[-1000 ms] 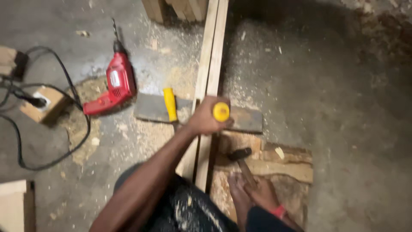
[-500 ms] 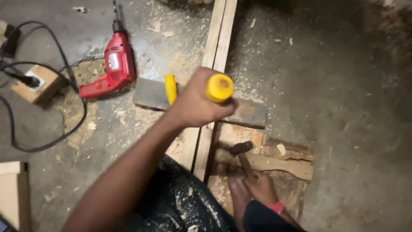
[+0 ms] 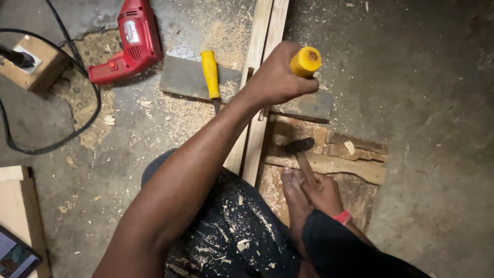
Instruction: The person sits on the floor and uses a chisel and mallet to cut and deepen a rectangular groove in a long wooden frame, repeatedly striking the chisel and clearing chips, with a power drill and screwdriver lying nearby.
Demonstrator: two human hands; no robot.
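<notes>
- Left hand (image 3: pixel 278 77): fist closed round a yellow-handled tool (image 3: pixel 305 62), held above two long wooden strips (image 3: pixel 257 103). Only the yellow butt end is seen, turned up toward the camera; the long axis runs roughly along the line of sight, the working end being hidden under the fist.
- Right hand (image 3: pixel 323 193): fingers wrapped round the wooden shaft of a hammer (image 3: pixel 301 152), beside a bare foot (image 3: pixel 294 201). The shaft runs from the hand up and slightly left in the picture; the dark head is at the far end, over a stack of wood pieces (image 3: pixel 334 159).
- Wooden strips: laid side by side on the concrete floor (image 3: pixel 422 77), long axis running away from the person.
- Second yellow-handled tool (image 3: pixel 210 74): laid on a flat grey slab (image 3: pixel 182 80), handle away from the person, blade toward them.
- Red electric drill (image 3: pixel 128 44): laid on the floor left of the slab.
- Wooden socket block (image 3: pixel 33 64): black cable plugged in.
- Sawdust: scattered over floor and dark trousers (image 3: pixel 231 231).
</notes>
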